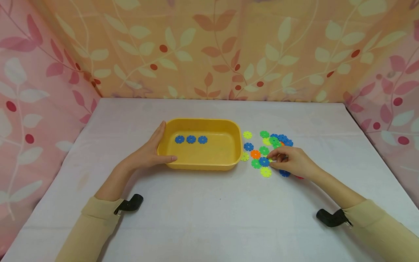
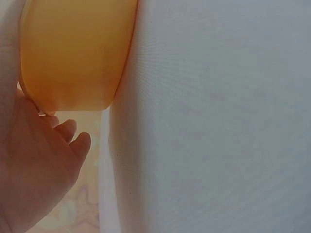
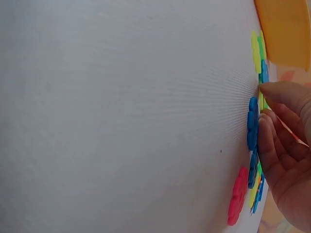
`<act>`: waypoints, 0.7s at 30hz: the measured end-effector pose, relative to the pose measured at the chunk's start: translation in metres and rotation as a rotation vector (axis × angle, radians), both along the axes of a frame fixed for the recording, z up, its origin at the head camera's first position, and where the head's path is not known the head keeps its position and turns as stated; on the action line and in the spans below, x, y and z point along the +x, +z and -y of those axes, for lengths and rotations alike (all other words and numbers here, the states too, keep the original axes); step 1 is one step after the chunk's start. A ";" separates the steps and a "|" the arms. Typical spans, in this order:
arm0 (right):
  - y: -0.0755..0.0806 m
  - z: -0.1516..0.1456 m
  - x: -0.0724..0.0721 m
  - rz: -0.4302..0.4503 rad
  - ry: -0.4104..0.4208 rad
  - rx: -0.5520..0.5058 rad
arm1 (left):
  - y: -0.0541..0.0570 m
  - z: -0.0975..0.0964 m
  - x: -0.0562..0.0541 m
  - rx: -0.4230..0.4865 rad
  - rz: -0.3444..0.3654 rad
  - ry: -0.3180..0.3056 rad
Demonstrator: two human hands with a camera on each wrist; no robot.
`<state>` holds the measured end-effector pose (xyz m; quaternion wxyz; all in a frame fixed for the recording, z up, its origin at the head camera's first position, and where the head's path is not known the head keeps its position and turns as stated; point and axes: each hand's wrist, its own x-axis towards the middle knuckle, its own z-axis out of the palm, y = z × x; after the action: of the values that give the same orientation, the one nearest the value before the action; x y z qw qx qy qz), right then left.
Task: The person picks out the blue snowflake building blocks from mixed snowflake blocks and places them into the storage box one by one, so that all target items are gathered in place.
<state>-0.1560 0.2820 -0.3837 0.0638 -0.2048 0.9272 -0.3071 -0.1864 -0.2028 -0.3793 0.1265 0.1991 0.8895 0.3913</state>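
My left hand (image 1: 148, 149) grips the left end of a yellow plastic basin (image 1: 204, 166), thumb over the near rim and fingers at the far left side. Under the left wrist view's top edge, the basin's wall (image 2: 77, 63) shows beside the palm. Three blue snowflake discs, one of them the middle disc (image 1: 191, 139), lie in a row on the basin floor. To the right, my right hand (image 1: 294, 160) pinches a blue snowflake disc (image 1: 264, 162) at its right edge between thumb and index finger. In the right wrist view, the curled fingers (image 3: 286, 145) hover close over the pile.
Around the right hand lie loose snowflake discs: an orange disc (image 1: 255, 154), a yellow disc (image 1: 266, 172), a green disc (image 1: 264, 134) and several blue ones, partly overlapping. A red disc (image 3: 237, 196) sits at the near side. White cloth (image 1: 209, 211) covers the table; floral curtains (image 1: 222, 47) enclose it.
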 end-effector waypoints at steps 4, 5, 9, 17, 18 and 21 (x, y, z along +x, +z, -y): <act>0.000 0.001 -0.001 -0.015 0.006 0.001 | 0.001 0.000 0.000 -0.001 0.000 0.000; 0.000 0.001 -0.001 -0.021 0.007 0.003 | 0.001 0.000 0.000 0.000 0.001 0.001; -0.002 0.001 -0.001 -0.056 0.011 0.004 | 0.000 0.000 0.000 -0.001 -0.001 0.002; -0.004 0.003 -0.002 -0.080 -0.009 -0.035 | -0.001 -0.001 -0.001 0.000 -0.006 -0.001; -0.004 0.004 -0.002 -0.074 -0.020 -0.044 | 0.000 -0.001 -0.001 0.001 -0.005 -0.002; -0.001 0.008 -0.004 -0.028 -0.065 -0.085 | -0.001 0.000 -0.001 0.001 -0.004 -0.002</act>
<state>-0.1600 0.2745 -0.3843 0.0320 -0.1813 0.9204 -0.3450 -0.1874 -0.2024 -0.3799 0.1249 0.2010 0.8894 0.3911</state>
